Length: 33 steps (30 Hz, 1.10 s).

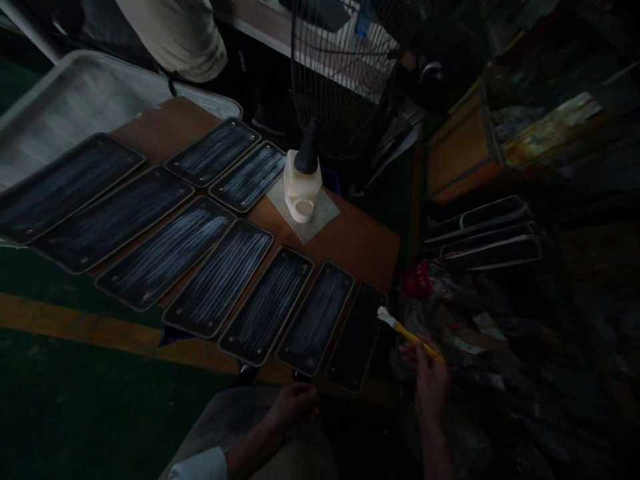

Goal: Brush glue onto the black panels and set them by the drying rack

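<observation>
My right hand (431, 373) grips the yellow handle of a paintbrush (404, 331). Its white-coated bristles point up and left, at the right edge of a plain dark rectangular panel (356, 337); whether they touch it I cannot tell. My left hand (295, 405) lies over my lap with its fingers curled in and nothing visible in them. Several more dark panels with rounded corners, such as one (219, 277) with whitish streaks, lie in rows on a brown board (367, 233). A white bottle (303, 187) with a dark top stands behind them on a pale sheet (327, 212).
A large white tray (115, 73) lies at the back left, with a person's sleeve (187, 40) beyond it. Behind the board stands a wire-caged fan (345, 73). To the right are a wooden box (457, 153), stacked dark panels (485, 233) and a red packet (416, 279).
</observation>
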Each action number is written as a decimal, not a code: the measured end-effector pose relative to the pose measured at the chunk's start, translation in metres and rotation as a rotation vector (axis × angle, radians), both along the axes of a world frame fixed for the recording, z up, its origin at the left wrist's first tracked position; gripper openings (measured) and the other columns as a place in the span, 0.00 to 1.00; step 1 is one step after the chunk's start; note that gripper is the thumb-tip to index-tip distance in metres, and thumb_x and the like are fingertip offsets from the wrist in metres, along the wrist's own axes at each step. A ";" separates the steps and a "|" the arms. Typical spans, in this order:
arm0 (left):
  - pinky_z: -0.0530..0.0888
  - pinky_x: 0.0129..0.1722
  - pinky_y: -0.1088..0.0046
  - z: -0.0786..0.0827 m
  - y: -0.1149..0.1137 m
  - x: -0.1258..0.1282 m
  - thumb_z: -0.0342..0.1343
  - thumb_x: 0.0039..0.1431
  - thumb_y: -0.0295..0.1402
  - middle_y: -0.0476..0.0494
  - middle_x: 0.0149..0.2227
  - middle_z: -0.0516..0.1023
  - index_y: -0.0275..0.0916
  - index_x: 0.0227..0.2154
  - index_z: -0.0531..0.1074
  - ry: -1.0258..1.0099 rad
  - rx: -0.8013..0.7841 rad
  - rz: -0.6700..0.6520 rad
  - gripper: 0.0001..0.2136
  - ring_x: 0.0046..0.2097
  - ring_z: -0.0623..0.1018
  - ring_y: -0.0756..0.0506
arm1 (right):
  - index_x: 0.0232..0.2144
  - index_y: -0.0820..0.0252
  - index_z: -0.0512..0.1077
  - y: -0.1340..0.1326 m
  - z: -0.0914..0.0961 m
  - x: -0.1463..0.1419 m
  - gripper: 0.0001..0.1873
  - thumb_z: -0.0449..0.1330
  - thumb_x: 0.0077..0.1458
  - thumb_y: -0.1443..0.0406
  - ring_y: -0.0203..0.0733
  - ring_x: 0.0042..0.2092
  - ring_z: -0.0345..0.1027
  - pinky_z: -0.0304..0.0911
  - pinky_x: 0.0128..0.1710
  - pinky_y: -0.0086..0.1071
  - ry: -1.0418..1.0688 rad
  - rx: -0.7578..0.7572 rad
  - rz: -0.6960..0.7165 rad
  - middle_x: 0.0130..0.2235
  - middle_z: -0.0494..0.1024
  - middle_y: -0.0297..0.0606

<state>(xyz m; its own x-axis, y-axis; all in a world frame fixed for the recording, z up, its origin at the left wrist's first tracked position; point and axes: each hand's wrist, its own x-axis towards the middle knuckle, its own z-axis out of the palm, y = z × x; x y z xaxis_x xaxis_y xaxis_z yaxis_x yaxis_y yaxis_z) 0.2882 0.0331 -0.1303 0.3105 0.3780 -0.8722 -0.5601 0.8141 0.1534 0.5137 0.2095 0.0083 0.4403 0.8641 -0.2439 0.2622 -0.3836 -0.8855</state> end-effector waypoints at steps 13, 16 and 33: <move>0.72 0.29 0.72 0.008 0.021 0.060 0.74 0.36 0.44 0.48 0.26 0.76 0.35 0.33 0.69 0.215 -0.042 0.225 0.26 0.29 0.78 0.47 | 0.48 0.58 0.72 0.034 -0.036 0.066 0.19 0.53 0.63 0.54 0.42 0.40 0.76 0.72 0.39 0.38 -0.289 0.086 0.553 0.45 0.77 0.42; 0.74 0.32 0.71 0.009 0.023 0.065 0.73 0.39 0.41 0.48 0.27 0.77 0.37 0.32 0.69 0.253 -0.088 0.227 0.22 0.30 0.80 0.45 | 0.48 0.57 0.72 0.052 -0.038 0.069 0.17 0.52 0.65 0.55 0.43 0.42 0.75 0.71 0.42 0.39 -0.410 0.171 0.683 0.44 0.77 0.42; 0.77 0.34 0.72 0.009 0.020 0.070 0.72 0.41 0.43 0.43 0.30 0.80 0.35 0.32 0.72 0.251 -0.072 0.222 0.21 0.32 0.81 0.45 | 0.48 0.55 0.72 -0.013 -0.033 0.066 0.13 0.51 0.67 0.61 0.42 0.42 0.75 0.70 0.39 0.33 -0.527 0.089 0.903 0.42 0.77 0.40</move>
